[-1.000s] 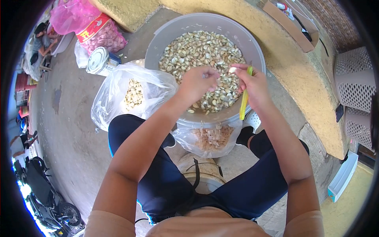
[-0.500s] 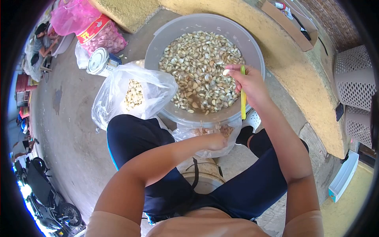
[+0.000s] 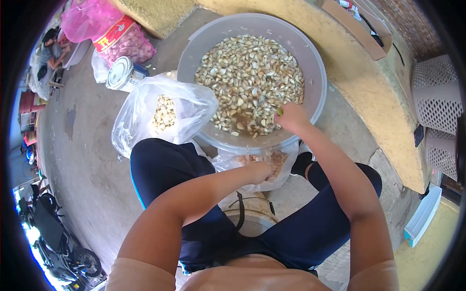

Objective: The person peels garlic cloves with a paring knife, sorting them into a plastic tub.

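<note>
A large grey tub (image 3: 318,72) holds many garlic cloves (image 3: 250,72) in brownish water. My right hand (image 3: 293,118) is closed at the tub's near right side, over the cloves. A yellow-green end of a slim cutter (image 3: 279,111) pokes out of its fingers; the rest of it is hidden. Lower down, my left hand (image 3: 261,171) is curled beside a clear bag of garlic skins (image 3: 279,162); whatever its fingers hold cannot be made out. Left of the tub, an open plastic bag (image 3: 133,114) contains pale peeled cloves (image 3: 164,114).
A tin can (image 3: 121,75) and a pink net sack of garlic (image 3: 127,46) stand at upper left. A yellow ledge (image 3: 359,92) curves behind the tub, with a cardboard box (image 3: 357,26) on it. A person (image 3: 52,53) sits far left, above a parked motorcycle (image 3: 60,233).
My right hand has dropped toward the tub's near side, and the white clove in its fingertips no longer shows. The cutter has turned mostly out of sight. My left hand has shifted slightly left.
</note>
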`<act>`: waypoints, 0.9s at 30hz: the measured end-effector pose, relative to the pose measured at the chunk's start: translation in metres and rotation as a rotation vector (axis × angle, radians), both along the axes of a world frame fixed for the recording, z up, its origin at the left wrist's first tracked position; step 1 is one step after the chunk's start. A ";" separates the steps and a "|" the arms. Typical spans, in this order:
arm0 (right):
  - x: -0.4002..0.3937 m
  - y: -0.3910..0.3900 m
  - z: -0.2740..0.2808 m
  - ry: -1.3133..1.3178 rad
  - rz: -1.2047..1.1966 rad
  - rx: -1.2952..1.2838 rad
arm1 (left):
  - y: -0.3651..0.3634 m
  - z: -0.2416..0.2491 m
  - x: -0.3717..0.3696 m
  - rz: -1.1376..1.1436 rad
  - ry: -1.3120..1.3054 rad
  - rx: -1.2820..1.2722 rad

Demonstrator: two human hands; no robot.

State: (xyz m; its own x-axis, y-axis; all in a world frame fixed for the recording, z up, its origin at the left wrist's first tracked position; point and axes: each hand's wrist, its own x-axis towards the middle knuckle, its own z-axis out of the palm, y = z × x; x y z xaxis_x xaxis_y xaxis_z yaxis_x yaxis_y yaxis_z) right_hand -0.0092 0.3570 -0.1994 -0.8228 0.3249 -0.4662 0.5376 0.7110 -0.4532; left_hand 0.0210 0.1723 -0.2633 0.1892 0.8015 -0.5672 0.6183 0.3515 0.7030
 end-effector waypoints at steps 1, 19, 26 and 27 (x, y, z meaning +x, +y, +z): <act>0.002 -0.004 -0.007 -0.058 0.026 0.007 | 0.000 0.000 0.000 -0.020 0.007 0.007; -0.102 -0.100 0.062 0.288 -0.216 -0.852 | -0.001 -0.014 0.008 -0.440 0.284 -0.007; -0.031 -0.007 0.103 0.125 -0.228 -0.861 | 0.004 -0.007 0.008 -0.050 0.104 0.020; -0.022 -0.001 0.119 0.122 -0.251 -0.837 | 0.011 0.005 0.001 -0.119 0.079 -0.008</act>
